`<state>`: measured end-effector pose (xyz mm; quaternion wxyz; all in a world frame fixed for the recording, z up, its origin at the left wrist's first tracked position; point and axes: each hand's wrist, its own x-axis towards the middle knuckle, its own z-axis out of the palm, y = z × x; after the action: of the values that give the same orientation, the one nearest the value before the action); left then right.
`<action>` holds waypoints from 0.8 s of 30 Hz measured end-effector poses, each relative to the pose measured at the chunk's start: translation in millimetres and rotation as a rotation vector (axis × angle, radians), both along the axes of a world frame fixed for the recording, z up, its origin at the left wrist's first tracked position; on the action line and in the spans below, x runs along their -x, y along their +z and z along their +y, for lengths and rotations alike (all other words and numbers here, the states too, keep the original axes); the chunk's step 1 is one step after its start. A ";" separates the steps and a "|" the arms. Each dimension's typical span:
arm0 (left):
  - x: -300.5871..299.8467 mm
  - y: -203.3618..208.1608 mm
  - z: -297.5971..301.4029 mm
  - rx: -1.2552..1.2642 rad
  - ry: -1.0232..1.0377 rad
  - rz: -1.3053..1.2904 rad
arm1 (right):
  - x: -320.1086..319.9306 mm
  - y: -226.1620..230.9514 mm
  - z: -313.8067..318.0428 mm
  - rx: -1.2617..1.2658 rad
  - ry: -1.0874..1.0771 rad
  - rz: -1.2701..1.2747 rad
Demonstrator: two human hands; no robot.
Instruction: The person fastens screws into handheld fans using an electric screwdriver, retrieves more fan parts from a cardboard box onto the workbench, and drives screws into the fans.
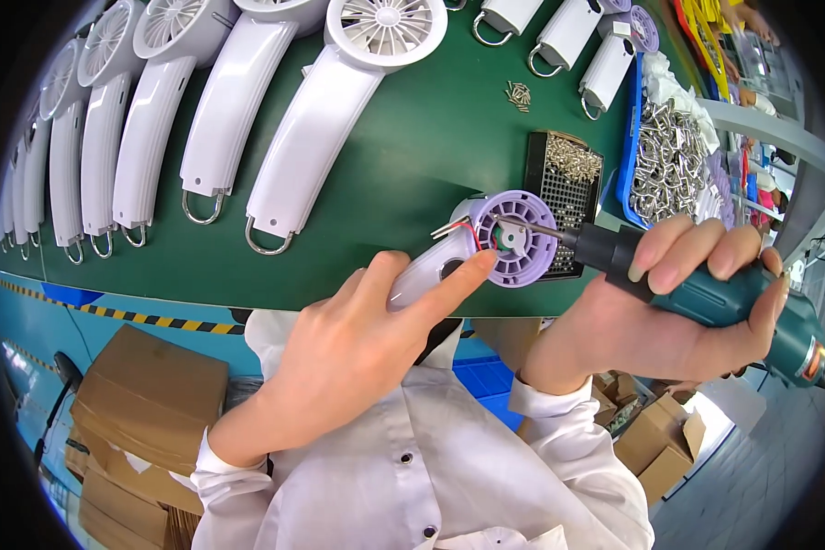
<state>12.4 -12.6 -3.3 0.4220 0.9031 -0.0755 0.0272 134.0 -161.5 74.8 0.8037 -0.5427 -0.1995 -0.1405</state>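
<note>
Fan (515,241) in left hand (353,332), forefinger outstretched

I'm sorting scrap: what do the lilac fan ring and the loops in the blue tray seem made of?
Lilac fan ring: probably plastic, satin to glossy, with moulded-looking spokes. Loops: most likely polished metal, judging by bright silvery glints; alloy unclear.

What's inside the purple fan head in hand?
Purple fan head: pale hub, green part beside it, red wire at its left edge. The screwdriver and left hand each cover a little; beneath the hub is hidden.
</note>
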 end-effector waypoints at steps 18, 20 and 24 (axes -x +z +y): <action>2.2 -4.8 -6.4 -0.094 -0.002 -0.063 | 2.8 4.8 3.9 0.226 0.166 -0.044; 4.9 -1.9 -9.5 -0.168 0.016 -0.075 | 5.0 7.8 8.5 0.316 0.226 -0.075; 8.4 -1.0 -14.4 -0.283 0.039 -0.074 | 13.4 -1.9 22.4 0.363 0.141 -0.096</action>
<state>4.1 -27.0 -4.3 0.2866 0.9533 -0.0764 0.0576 120.5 -139.1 72.9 0.6902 -0.6560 -0.2972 -0.0713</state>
